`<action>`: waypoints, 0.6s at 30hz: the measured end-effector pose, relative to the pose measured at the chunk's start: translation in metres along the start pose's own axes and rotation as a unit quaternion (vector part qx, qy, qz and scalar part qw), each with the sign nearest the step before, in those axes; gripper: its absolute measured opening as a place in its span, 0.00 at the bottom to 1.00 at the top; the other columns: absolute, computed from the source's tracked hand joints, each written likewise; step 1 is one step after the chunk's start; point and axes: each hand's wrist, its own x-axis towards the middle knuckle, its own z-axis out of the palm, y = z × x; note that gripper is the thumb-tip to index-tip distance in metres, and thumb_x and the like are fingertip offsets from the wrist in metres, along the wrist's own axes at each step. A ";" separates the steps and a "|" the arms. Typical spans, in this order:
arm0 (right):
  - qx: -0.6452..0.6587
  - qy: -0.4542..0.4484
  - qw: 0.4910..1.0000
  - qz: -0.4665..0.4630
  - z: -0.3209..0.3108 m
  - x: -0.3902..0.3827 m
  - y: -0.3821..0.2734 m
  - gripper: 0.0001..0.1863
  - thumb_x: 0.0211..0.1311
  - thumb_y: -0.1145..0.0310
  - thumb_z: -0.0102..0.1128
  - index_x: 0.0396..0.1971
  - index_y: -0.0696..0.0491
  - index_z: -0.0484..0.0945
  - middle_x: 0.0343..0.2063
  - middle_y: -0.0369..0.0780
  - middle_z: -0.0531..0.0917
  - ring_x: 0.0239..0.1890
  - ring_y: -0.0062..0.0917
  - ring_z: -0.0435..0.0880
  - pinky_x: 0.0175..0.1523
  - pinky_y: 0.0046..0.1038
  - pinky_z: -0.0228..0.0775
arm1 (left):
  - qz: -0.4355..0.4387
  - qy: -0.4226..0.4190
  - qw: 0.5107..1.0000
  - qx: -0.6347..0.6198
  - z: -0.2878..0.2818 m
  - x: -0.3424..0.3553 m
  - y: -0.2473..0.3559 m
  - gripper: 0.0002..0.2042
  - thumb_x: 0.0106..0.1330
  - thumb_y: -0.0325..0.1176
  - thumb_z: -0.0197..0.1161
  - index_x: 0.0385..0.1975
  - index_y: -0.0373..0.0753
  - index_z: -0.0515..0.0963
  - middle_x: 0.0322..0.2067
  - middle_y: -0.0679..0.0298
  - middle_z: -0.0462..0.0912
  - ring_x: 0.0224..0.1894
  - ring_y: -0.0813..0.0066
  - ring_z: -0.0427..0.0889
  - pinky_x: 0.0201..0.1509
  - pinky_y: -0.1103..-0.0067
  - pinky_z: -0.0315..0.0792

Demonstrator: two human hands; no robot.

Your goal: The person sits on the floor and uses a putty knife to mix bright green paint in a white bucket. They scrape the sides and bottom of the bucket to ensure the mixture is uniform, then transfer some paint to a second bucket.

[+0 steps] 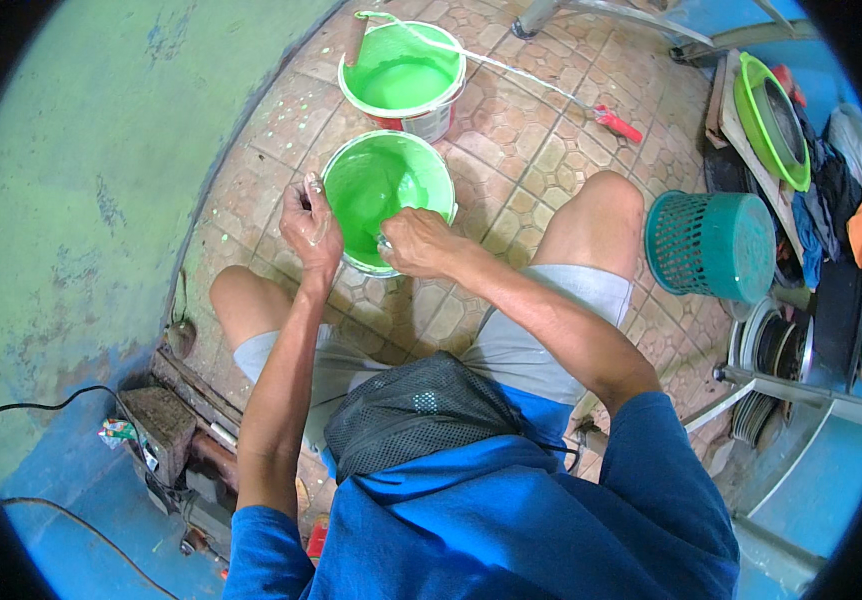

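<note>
In front of me stands a white bucket [451, 185] with bright green paint [366, 205] inside, the paint smeared up its walls. My left hand [313, 228] is at its left rim, fingers curled and thumb along the edge, with pale smears on the skin. Over the near right rim, my right hand [419, 242] is closed around something pale and mostly hidden, which I cannot make out. Just beyond is a second bucket [426, 122] of green paint. A paint roller with a red handle [619, 124] rests across that bucket's rim, its handle reaching out to the right.
A partly green-painted wall [121, 150] rises on the left. On the right are a teal plastic basket [721, 245] lying on its side, a lime green basin [766, 120], cloths and a metal frame [751, 385]. Tools and cables clutter the lower left. Paint drops spot the tiled floor [551, 160].
</note>
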 end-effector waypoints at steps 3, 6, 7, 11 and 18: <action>0.001 -0.015 1.000 -0.007 -0.008 -0.001 0.007 0.14 0.50 0.66 0.58 0.22 0.66 0.77 0.23 0.57 0.79 0.30 0.48 0.81 0.36 0.42 0.73 | -0.001 -0.003 1.000 0.010 -0.004 0.002 -0.005 0.15 0.67 0.38 0.54 0.24 0.32 0.73 0.16 0.63 0.70 0.20 0.78 0.65 0.26 0.75 0.64; -0.016 -0.009 1.000 0.012 -0.018 -0.001 0.012 0.12 0.47 0.69 0.56 0.22 0.65 0.78 0.23 0.56 0.80 0.29 0.47 0.82 0.37 0.41 0.74 | 0.010 0.020 1.000 -0.020 -0.005 0.004 -0.014 0.16 0.68 0.38 0.54 0.23 0.32 0.72 0.15 0.63 0.69 0.20 0.78 0.64 0.26 0.76 0.64; -0.024 0.000 1.000 0.019 -0.020 0.000 0.014 0.11 0.45 0.70 0.56 0.21 0.64 0.79 0.23 0.55 0.80 0.29 0.46 0.82 0.37 0.40 0.75 | 0.007 0.015 1.000 -0.015 -0.006 0.005 -0.017 0.15 0.68 0.38 0.54 0.23 0.32 0.71 0.16 0.64 0.69 0.20 0.78 0.64 0.26 0.76 0.63; -0.038 0.062 0.997 -0.003 -0.016 0.005 0.026 0.08 0.43 0.73 0.56 0.19 0.65 0.77 0.22 0.55 0.80 0.28 0.46 0.82 0.34 0.40 0.74 | 0.009 0.000 1.000 -0.016 -0.004 0.002 -0.013 0.15 0.68 0.38 0.54 0.23 0.32 0.71 0.16 0.64 0.68 0.20 0.79 0.63 0.25 0.76 0.63; -0.031 -0.024 0.999 -0.032 -0.022 0.008 0.025 0.08 0.43 0.73 0.55 0.19 0.63 0.78 0.21 0.54 0.79 0.29 0.45 0.82 0.35 0.40 0.73 | -0.006 0.004 1.000 -0.028 -0.002 0.000 -0.005 0.15 0.68 0.37 0.54 0.22 0.32 0.71 0.15 0.65 0.68 0.20 0.80 0.62 0.25 0.77 0.63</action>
